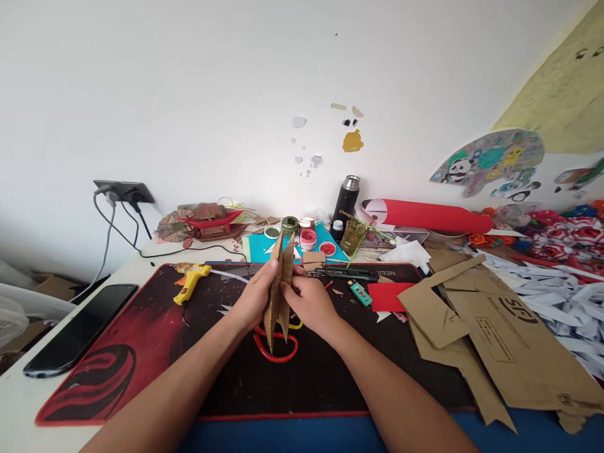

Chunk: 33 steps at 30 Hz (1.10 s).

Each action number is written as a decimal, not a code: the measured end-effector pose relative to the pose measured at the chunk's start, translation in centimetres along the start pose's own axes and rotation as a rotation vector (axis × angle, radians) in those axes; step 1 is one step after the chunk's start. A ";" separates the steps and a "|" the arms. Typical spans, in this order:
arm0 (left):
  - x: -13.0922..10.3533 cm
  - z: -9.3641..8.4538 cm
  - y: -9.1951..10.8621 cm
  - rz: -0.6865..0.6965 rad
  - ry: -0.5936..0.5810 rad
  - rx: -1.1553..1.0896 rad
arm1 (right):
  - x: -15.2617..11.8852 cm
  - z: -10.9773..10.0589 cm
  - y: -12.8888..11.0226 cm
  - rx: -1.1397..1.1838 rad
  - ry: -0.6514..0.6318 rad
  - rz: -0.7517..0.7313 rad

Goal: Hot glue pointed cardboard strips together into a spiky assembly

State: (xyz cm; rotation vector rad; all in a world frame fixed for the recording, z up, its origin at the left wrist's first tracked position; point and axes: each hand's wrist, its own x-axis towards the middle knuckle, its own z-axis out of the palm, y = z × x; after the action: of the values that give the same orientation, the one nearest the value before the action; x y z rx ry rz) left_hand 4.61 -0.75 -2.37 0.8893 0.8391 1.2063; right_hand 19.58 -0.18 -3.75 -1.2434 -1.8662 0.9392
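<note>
Two pointed cardboard pieces (274, 308) stand on edge between my hands, close together and narrowing at top and bottom. Fingers of my left hand (257, 292) are closed on the left side of the cardboard. From the right, my right hand (309, 299) pinches it, with the thumb pressed on the nearer face. Whether the pieces are joined at the far side is hidden. Just below them lie scissors with red handles (278, 358) on the dark mat, partly covered by the cardboard. A yellow handle loop shows behind.
A yellow glue gun (192, 282) and a phone (80, 330) lie to the left. Behind are a utility knife (346, 274), a paint jar (308, 238) and a black flask (346, 201). Red paper (384, 297) and cardboard sheets (500, 340) lie right, beside white paper strips (561, 308).
</note>
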 end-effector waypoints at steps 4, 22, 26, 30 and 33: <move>-0.2 0.2 0.1 -0.009 0.007 0.019 | 0.0 0.3 0.3 0.031 -0.009 0.007; 0.9 -0.4 -0.1 -0.017 0.221 -0.134 | -0.1 0.7 -0.1 0.069 -0.050 0.027; 1.2 -0.9 0.1 -0.043 0.216 -0.164 | -0.2 0.7 -0.5 0.336 -0.158 0.155; 1.0 -1.0 0.8 -0.075 0.175 -0.201 | -0.4 0.8 -1.0 0.428 -0.228 0.230; 0.7 -0.9 1.4 -0.118 0.125 -0.235 | -0.4 0.9 -1.0 0.364 -0.201 0.232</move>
State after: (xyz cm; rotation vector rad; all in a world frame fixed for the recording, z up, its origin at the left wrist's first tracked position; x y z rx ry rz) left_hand 3.36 0.26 -1.52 0.5714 0.8182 1.2361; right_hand 18.51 -1.02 -3.37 -1.1877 -1.6199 1.5030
